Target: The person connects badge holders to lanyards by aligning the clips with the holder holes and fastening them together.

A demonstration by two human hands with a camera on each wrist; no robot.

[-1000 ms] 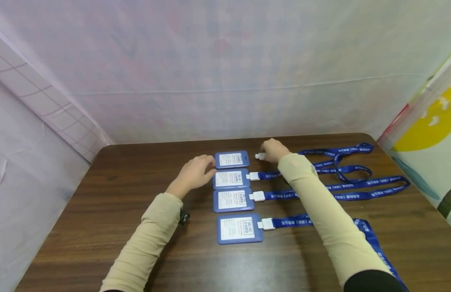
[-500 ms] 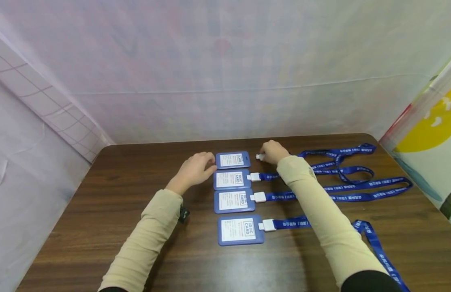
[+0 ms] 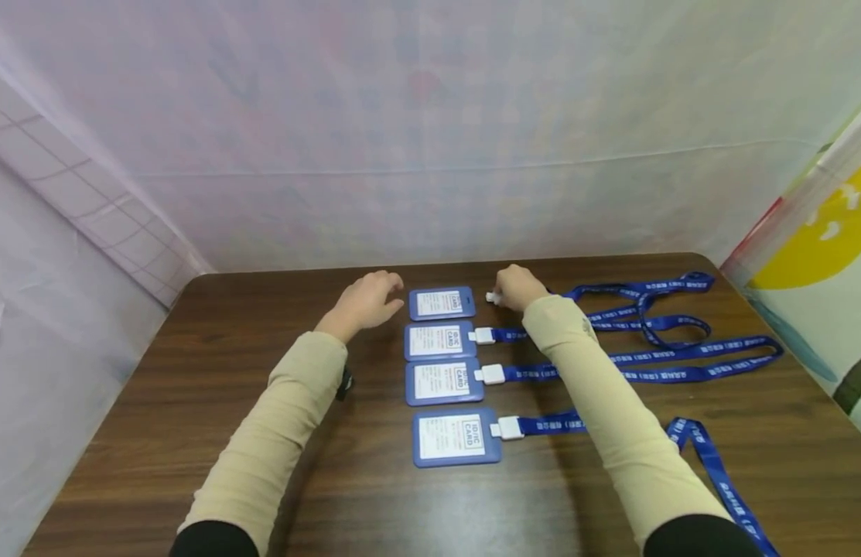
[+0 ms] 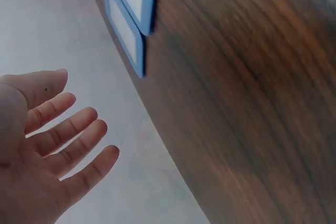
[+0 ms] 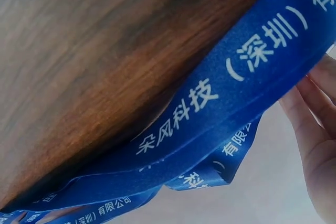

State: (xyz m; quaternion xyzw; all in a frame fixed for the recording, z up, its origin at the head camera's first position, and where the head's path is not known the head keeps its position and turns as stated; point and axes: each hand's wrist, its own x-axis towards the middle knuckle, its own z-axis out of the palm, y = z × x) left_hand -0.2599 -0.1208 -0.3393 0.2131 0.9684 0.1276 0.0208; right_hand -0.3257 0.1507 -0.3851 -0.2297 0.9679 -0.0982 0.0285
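My right hand (image 3: 519, 288) pinches the white clip (image 3: 493, 298) of a blue lanyard (image 5: 210, 93), whose printed strap runs past the fingers in the right wrist view. A small gap separates this clip from the farthest blue ID card holder (image 3: 442, 303), which lies flat with its slot to the right. Left of that holder, my left hand (image 3: 363, 302) hovers with relaxed, spread fingers and holds nothing; the left wrist view shows its palm (image 4: 37, 156). Nearer to me lie a second holder (image 3: 439, 341), a third (image 3: 444, 381) and the nearest one (image 3: 456, 438), each with a white clip at its right end.
Lanyard straps (image 3: 702, 374) stretch and loop over the right side of the brown wooden table (image 3: 165, 433). One strap (image 3: 726, 487) trails toward the front right. A pale cloth (image 3: 402, 155) hangs behind the table's back edge, with a patterned cloth (image 3: 813, 240) at the right.
My left hand has drawn slightly up and left, away from the edge of the farthest card holder. My right hand stays almost in place, with the clip in its fingers.
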